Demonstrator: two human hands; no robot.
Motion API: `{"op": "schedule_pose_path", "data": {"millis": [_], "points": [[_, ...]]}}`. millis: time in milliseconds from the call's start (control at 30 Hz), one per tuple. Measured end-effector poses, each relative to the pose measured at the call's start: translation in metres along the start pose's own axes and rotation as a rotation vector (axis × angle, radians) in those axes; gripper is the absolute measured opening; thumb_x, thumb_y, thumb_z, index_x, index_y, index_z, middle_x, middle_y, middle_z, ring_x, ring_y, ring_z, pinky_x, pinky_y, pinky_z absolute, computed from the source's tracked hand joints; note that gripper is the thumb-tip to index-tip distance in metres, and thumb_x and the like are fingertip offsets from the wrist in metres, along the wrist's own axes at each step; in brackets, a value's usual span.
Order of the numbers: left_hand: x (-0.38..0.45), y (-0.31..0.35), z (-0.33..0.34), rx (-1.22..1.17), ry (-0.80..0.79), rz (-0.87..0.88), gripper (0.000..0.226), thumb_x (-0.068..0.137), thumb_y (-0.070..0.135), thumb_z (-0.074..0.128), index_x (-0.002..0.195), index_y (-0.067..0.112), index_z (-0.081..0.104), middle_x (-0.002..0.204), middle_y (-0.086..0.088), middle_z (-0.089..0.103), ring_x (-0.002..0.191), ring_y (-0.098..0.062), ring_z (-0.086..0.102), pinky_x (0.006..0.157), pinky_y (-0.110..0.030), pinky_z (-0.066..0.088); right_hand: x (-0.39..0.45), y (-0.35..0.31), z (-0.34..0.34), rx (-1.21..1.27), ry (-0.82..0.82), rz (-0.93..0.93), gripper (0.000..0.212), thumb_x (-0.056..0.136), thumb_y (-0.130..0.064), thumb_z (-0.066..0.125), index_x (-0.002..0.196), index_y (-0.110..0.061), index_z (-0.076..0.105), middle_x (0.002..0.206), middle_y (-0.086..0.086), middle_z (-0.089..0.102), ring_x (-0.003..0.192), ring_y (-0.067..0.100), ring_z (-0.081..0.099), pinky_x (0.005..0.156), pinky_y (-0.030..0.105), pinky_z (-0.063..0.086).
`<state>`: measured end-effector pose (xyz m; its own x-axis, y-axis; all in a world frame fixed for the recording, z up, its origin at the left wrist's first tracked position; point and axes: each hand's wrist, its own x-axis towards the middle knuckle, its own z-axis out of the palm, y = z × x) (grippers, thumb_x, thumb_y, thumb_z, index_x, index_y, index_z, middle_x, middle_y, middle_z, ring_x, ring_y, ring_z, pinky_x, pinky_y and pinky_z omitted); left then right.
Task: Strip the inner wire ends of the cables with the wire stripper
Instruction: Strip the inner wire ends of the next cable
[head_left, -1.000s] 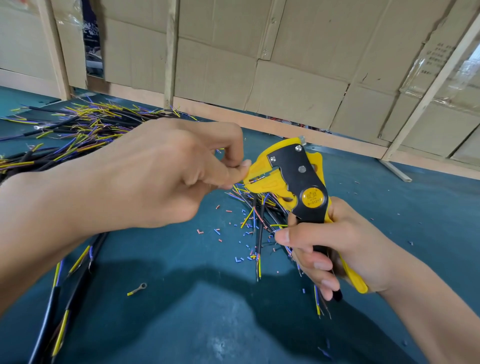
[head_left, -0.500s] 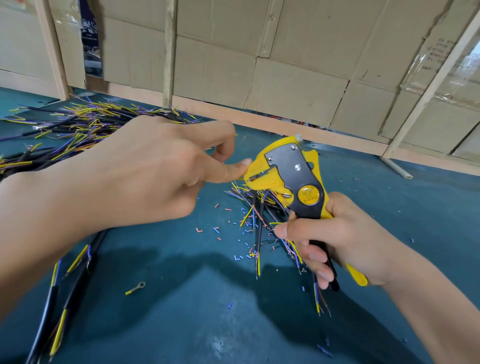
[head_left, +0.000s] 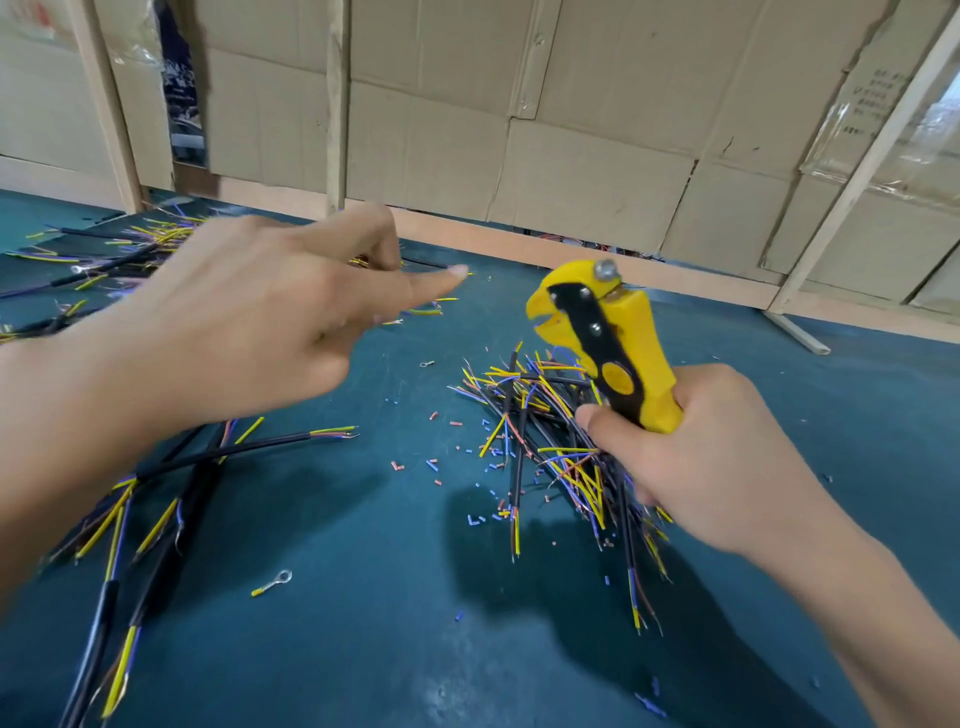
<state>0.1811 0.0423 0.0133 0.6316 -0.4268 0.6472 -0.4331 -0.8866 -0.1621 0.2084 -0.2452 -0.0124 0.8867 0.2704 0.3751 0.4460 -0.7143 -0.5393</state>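
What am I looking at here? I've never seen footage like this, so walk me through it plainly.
There is no machine: these are a person's two bare hands, filmed by a wide-angle camera worn on the head, looking forward and down.

The right hand grips a yellow and black wire stripper, head pointing up. The left hand is raised over the table with its fingers loosely spread, holding nothing that I can make out; it is blurred.

On the teal table lie black cables with yellow, blue and brownish inner wires, a second heap of cables beside the right hand, small bits of coloured insulation, and a ring terminal. Cardboard sheets line the back.
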Motion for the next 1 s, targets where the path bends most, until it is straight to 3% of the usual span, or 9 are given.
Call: {"op": "schedule_pose_path", "data": {"millis": [100, 200, 300, 433, 633, 700, 800, 900, 1000], "points": [[-0.001, 0.001, 0.011, -0.156, 0.03, -0.025, 0.044, 0.095, 0.029, 0.053, 0.138, 0.029, 0.059, 0.097, 0.013, 0.05, 0.071, -0.013, 0.055, 0.062, -0.036, 0.051, 0.004, 0.002, 0.001, 0.239, -0.079, 0.021, 0.037, 0.08, -0.04, 0.065, 0.059, -0.01, 0.059, 0.053, 0.006, 0.059, 0.048, 0.016, 0.047, 0.051, 0.021, 0.039], [0.002, 0.008, 0.019, -0.354, 0.096, -0.073, 0.029, 0.09, 0.034, 0.065, 0.118, 0.029, 0.066, 0.091, 0.018, 0.05, 0.075, 0.003, 0.051, 0.067, -0.012, 0.039, 0.007, 0.004, 0.005, 0.747, -0.178, 0.099, 0.018, 0.08, -0.018, 0.069, 0.071, -0.003, 0.063, 0.067, 0.017, 0.06, 0.061, 0.031, 0.056, 0.066, 0.041, 0.054], [0.003, 0.015, 0.022, -0.473, 0.155, -0.106, 0.018, 0.088, 0.035, 0.071, 0.102, 0.024, 0.071, 0.088, 0.012, 0.054, 0.079, -0.005, 0.055, 0.069, -0.012, 0.039, 0.007, -0.001, 0.012, 1.076, -0.249, 0.123, 0.007, 0.084, -0.008, 0.064, 0.08, -0.004, 0.06, 0.073, 0.018, 0.054, 0.063, 0.034, 0.056, 0.066, 0.049, 0.056], [0.005, 0.032, 0.026, -0.692, 0.189, -0.202, 0.016, 0.092, 0.037, 0.067, 0.094, 0.022, 0.071, 0.086, 0.001, 0.058, 0.078, -0.027, 0.057, 0.073, -0.043, 0.048, 0.004, -0.002, 0.018, 1.099, -0.275, 0.051, 0.006, 0.088, -0.007, 0.061, 0.083, -0.003, 0.061, 0.074, 0.017, 0.054, 0.065, 0.033, 0.056, 0.069, 0.05, 0.057], [0.006, 0.043, 0.028, -1.137, 0.163, -0.342, 0.022, 0.095, 0.039, 0.062, 0.085, 0.023, 0.074, 0.057, 0.009, 0.046, 0.049, -0.017, 0.034, 0.048, -0.023, 0.028, -0.003, -0.006, 0.028, 1.171, -0.407, -0.045, 0.009, 0.091, -0.005, 0.061, 0.084, 0.001, 0.059, 0.076, 0.018, 0.055, 0.068, 0.036, 0.059, 0.07, 0.051, 0.056], [0.008, 0.044, 0.029, -1.288, 0.175, -0.376, 0.023, 0.096, 0.032, 0.059, 0.081, 0.023, 0.075, 0.059, -0.014, 0.048, 0.048, -0.021, 0.027, 0.046, -0.021, 0.025, -0.007, -0.006, 0.034, 1.205, -0.485, -0.068, 0.016, 0.091, -0.005, 0.063, 0.083, 0.006, 0.056, 0.077, 0.016, 0.057, 0.068, 0.033, 0.06, 0.072, 0.051, 0.056], [0.011, 0.045, 0.025, -1.363, 0.203, -0.411, 0.027, 0.095, 0.026, 0.057, 0.075, 0.023, 0.075, 0.086, -0.047, 0.049, 0.053, -0.027, 0.021, 0.047, -0.023, 0.022, -0.01, -0.007, 0.04, 1.228, -0.578, -0.091, 0.023, 0.092, -0.009, 0.06, 0.085, 0.011, 0.052, 0.079, 0.015, 0.057, 0.069, 0.032, 0.061, 0.075, 0.056, 0.056], [0.012, 0.043, 0.022, -1.399, 0.241, -0.431, 0.028, 0.095, 0.022, 0.058, 0.073, 0.023, 0.076, 0.077, -0.041, 0.043, 0.053, -0.027, 0.021, 0.047, -0.022, 0.022, -0.011, -0.006, 0.041, 1.214, -0.618, -0.11, 0.021, 0.093, -0.009, 0.059, 0.087, 0.01, 0.055, 0.08, 0.015, 0.059, 0.071, 0.033, 0.064, 0.078, 0.062, 0.055], [0.011, 0.045, 0.019, -1.423, 0.226, -0.426, 0.029, 0.095, 0.02, 0.06, 0.07, 0.022, 0.075, 0.068, -0.027, 0.039, 0.049, -0.018, 0.025, 0.047, -0.019, 0.022, -0.011, -0.009, 0.04, 1.233, -0.602, -0.096, 0.019, 0.092, -0.009, 0.06, 0.088, 0.009, 0.055, 0.08, 0.016, 0.058, 0.07, 0.033, 0.062, 0.077, 0.059, 0.055]]}}
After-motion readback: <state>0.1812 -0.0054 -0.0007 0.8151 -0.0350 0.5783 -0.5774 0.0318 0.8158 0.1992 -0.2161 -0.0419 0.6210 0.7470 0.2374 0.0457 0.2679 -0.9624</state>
